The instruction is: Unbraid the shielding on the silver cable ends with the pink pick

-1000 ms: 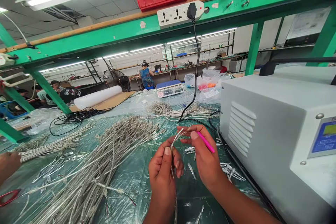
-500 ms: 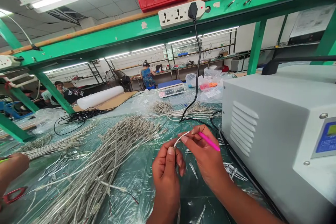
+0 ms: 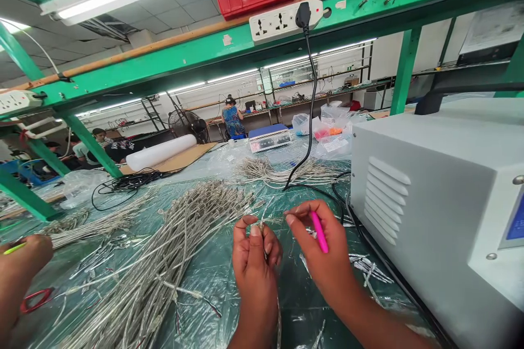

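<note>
Silver braided cable (image 3: 261,224) is pinched upright between the fingers (image 3: 256,237) of your left hand (image 3: 256,278), while your right hand (image 3: 323,245), its fingers (image 3: 303,217) closed on a pink pen (image 3: 320,232), sits just beside it, above the clear plastic sheet (image 3: 295,294) on the bench (image 3: 33,208), near the large cable bundle (image 3: 164,251).

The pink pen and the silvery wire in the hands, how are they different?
The pink pen is bright pink, but the silvery wire is pale grey and looks braided. The pink pen is short and straight, while the silvery wire is long and thin and runs down past the wrist. The pink pen is in the right hand, and the silvery wire is in the left hand. Both are held up off the table.
</note>
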Tool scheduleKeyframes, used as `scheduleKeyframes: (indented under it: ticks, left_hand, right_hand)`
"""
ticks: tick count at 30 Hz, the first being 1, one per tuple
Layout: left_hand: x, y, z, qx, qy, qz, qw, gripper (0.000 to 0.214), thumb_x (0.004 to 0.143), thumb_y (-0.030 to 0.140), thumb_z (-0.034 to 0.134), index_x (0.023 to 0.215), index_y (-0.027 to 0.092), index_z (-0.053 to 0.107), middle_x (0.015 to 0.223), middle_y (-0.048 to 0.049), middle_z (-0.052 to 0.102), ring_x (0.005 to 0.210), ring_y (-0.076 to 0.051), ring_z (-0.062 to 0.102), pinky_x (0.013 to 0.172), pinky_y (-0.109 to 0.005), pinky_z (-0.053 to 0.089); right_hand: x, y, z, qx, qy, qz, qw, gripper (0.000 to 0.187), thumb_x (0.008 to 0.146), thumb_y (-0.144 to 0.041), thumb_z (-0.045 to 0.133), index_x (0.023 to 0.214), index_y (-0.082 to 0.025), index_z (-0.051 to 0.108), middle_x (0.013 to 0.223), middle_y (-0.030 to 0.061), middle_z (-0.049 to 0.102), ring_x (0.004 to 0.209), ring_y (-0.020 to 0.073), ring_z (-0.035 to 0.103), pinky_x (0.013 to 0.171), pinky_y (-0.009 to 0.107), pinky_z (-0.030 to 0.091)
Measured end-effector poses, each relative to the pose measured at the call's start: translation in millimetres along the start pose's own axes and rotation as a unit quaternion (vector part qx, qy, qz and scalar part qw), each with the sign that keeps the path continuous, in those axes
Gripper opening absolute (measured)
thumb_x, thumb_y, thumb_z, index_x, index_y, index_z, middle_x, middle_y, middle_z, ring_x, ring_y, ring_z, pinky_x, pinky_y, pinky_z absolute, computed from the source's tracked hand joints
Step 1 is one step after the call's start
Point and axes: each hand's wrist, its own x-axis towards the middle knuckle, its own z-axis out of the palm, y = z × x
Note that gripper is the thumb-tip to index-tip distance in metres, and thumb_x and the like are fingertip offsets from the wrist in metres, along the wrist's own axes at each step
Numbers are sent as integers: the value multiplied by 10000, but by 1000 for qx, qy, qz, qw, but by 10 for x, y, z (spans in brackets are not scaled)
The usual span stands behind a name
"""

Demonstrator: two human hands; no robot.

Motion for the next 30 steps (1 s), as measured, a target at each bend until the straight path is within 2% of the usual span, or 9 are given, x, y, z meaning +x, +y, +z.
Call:
scheduleKeyframes:
  ticks: [2, 4, 9, 11, 15, 20, 24, 28, 30]
  left_hand:
    - [1, -2, -2, 10, -4, 4, 1000, 32, 964, 275, 493, 950, 248, 504, 584, 70, 401, 446, -60, 310, 449, -179, 275]
    - [-9, -10, 3, 25, -11, -5, 1000, 44, 965, 280, 491, 945, 241, 495, 579, 70, 401, 454, -64, 306, 452, -183, 274]
    - [-38, -42, 19, 64, -51, -47, 996, 130, 948, 346, 526, 943, 228, 471, 555, 77, 399, 456, -70, 282, 442, -190, 254]
    - [-41, -48, 18, 76, -62, -46, 994, 150, 942, 352, 540, 935, 224, 463, 542, 82, 390, 453, -68, 269, 441, -189, 247]
    - [-42, -40, 11, 99, -59, -45, 992, 164, 933, 341, 565, 955, 223, 453, 556, 75, 443, 464, -66, 304, 450, -184, 247]
    - [-44, -19, 11, 121, -36, -17, 992, 187, 907, 294, 620, 946, 221, 453, 582, 76, 475, 489, -58, 345, 480, -166, 286]
    - [-50, -23, 18, 153, -14, 27, 988, 208, 878, 258, 659, 927, 226, 459, 602, 70, 515, 534, -67, 425, 524, -164, 342]
    - [-55, -30, 10, 176, 38, 93, 979, 221, 859, 238, 676, 872, 223, 456, 669, 42, 579, 592, -86, 495, 536, -169, 369]
    - [-38, -21, -6, 157, 48, 94, 982, 237, 849, 239, 685, 862, 224, 449, 643, 49, 561, 567, -84, 483, 520, -167, 364]
  right_hand:
    - [37, -16, -27, 3, 53, -5, 999, 149, 876, -352, 641, 914, -226, 571, 985, 30, 675, 957, 193, 628, 851, 313, 480]
    - [66, -32, -46, 9, 70, 1, 998, 175, 896, -394, 612, 903, -224, 571, 1046, 42, 679, 1008, 203, 622, 882, 327, 468]
    - [56, -41, -37, 93, -18, 35, 995, 216, 868, -389, 660, 806, -220, 541, 886, 10, 672, 994, 200, 641, 916, 334, 467]
    - [37, -32, -19, 115, -48, 50, 991, 235, 828, -347, 713, 783, -219, 521, 830, -6, 648, 935, 189, 651, 867, 316, 491]
    - [23, -26, -15, 64, -51, 45, 996, 195, 840, -291, 698, 788, -219, 524, 805, -16, 630, 797, 147, 627, 731, 258, 499]
    - [21, -15, -53, -30, -91, -19, 995, 90, 874, -235, 637, 857, -232, 549, 895, -11, 669, 831, 142, 644, 745, 244, 505]
    - [7, 4, -59, -89, -93, -91, 987, 110, 896, -177, 580, 831, -233, 510, 857, -21, 659, 746, 124, 632, 699, 234, 499]
    - [13, 6, -56, -184, -119, -221, 950, 183, 900, -91, 521, 778, -219, 472, 810, -14, 650, 749, 128, 597, 690, 238, 448]
    - [20, 6, -57, -208, -151, -273, 927, 214, 906, -60, 482, 758, -210, 443, 762, -14, 624, 686, 121, 536, 649, 240, 403]
